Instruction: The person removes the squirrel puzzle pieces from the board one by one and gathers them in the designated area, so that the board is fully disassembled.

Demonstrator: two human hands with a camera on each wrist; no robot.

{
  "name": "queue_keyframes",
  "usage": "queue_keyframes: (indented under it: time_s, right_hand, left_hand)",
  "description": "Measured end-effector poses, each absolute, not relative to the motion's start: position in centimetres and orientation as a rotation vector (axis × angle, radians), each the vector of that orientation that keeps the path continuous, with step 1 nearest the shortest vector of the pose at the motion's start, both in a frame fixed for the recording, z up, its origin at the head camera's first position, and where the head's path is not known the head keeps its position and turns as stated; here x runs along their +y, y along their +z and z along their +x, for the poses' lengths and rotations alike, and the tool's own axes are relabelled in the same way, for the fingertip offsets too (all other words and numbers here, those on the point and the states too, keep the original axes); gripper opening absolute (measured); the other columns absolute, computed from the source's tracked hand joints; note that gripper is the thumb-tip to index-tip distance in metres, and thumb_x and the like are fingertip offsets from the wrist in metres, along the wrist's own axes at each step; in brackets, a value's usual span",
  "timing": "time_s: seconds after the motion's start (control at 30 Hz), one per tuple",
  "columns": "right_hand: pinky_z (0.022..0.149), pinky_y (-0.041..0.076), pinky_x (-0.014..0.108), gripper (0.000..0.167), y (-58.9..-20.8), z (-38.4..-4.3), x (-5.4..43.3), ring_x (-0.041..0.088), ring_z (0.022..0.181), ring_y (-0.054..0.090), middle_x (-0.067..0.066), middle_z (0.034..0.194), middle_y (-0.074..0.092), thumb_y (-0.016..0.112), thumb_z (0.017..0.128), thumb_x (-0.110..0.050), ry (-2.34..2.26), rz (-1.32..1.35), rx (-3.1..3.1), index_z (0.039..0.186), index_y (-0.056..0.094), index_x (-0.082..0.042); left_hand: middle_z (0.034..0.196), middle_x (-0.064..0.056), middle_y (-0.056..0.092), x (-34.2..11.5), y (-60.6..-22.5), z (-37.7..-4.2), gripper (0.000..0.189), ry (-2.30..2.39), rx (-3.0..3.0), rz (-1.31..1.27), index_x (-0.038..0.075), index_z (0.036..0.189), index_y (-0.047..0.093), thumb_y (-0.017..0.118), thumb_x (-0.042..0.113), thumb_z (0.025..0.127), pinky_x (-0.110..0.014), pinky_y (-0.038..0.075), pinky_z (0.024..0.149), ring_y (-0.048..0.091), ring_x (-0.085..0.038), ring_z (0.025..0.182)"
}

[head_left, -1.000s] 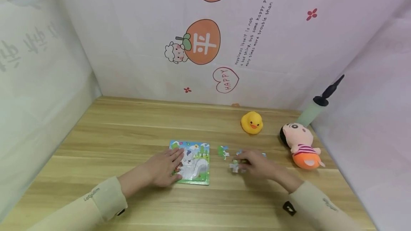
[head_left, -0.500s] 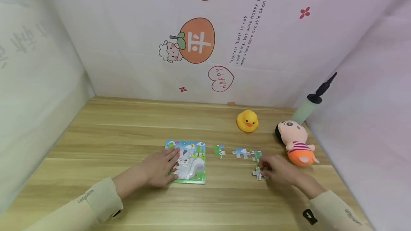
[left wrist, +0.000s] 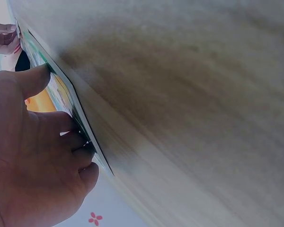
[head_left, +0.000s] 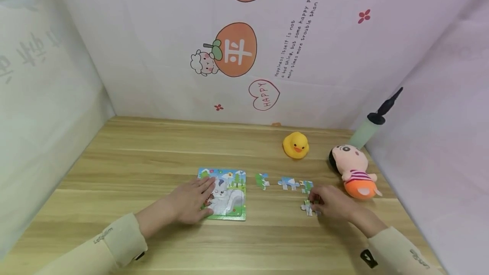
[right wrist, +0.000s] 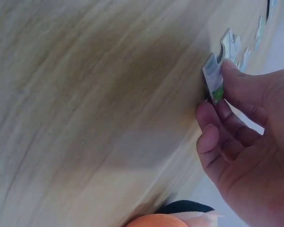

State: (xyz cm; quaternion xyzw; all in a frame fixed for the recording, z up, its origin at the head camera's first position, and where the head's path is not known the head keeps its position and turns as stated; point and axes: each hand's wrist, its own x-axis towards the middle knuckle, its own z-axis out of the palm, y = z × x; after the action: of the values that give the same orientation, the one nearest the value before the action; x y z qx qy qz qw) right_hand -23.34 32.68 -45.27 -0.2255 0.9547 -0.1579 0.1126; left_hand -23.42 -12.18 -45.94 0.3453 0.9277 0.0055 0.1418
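My left hand (head_left: 189, 203) rests on the left part of a jigsaw puzzle board (head_left: 233, 205) printed with a grey squirrel, its fingers laid over the picture. In the left wrist view, the thumb and fingertips of the left hand (left wrist: 42, 151) meet the edge of the board (left wrist: 64, 90). Off to the right, my right hand (head_left: 332, 203) pinches a puzzle piece (head_left: 308, 208) low over the table. Seen from the right wrist, that hand (right wrist: 251, 123) has its thumb against the grey and green puzzle piece (right wrist: 214, 75), with fingertips at its lower end.
Loose puzzle pieces lie behind the right hand: a green one (head_left: 262, 180), a blue one (head_left: 288, 183) and another (head_left: 307, 186). Farther back are a yellow rubber duck (head_left: 296, 145), a plush doll (head_left: 353, 173) and a hand pump (head_left: 366, 130) by the right wall.
My right hand has moved right and slightly nearer with the puzzle piece, uncovering the pieces behind it. It is nearly still over the last half second. The left hand stays on the board.
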Motion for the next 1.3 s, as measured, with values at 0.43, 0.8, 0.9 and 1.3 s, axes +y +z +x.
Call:
queue_keyframes:
  time_s: [0.43,0.8,0.9,1.3]
  right_hand:
    - [0.089,0.062,0.048,0.023,-44.9,-23.8,31.6,0.024,0.103,0.071,0.011,0.119,0.073,0.072,0.097,-0.016,-0.296,-0.611,3.013,0.116,0.074,-0.005]
    - [0.1,0.057,0.058,0.029,-45.7,-23.7,32.6,0.038,0.117,0.068,0.015,0.126,0.072,0.071,0.097,-0.019,-0.132,-0.693,3.07,0.122,0.076,-0.005]
    - [0.1,0.057,0.059,0.031,-45.6,-23.6,32.2,0.039,0.118,0.068,0.017,0.128,0.072,0.071,0.097,-0.018,-0.188,-0.674,3.069,0.124,0.075,-0.004]
    - [0.1,0.059,0.052,0.028,-42.5,-24.2,23.4,0.033,0.12,0.068,0.013,0.126,0.073,0.069,0.098,-0.011,-0.459,-0.94,3.04,0.125,0.072,-0.003]
  left_hand:
    - [0.174,-0.015,0.025,-12.4,-46.3,-23.5,0.077,0.076,2.662,0.977,0.002,0.162,0.032,0.053,0.049,0.105,-0.049,0.026,0.134,0.025,-0.032,0.163]
    - [0.174,-0.014,0.025,-12.4,-46.6,-23.6,0.077,0.04,2.678,0.988,0.002,0.162,0.031,0.051,0.051,0.106,-0.046,0.027,0.134,0.025,-0.03,0.163]
    - [0.173,-0.014,0.026,-12.5,-46.6,-23.6,0.077,0.033,2.681,0.998,0.002,0.162,0.031,0.051,0.051,0.106,-0.047,0.027,0.134,0.026,-0.031,0.162]
    - [0.172,-0.015,0.029,-12.4,-46.2,-23.8,0.077,0.02,2.678,1.015,0.002,0.161,0.034,0.051,0.052,0.105,-0.047,0.025,0.134,0.027,-0.03,0.162]
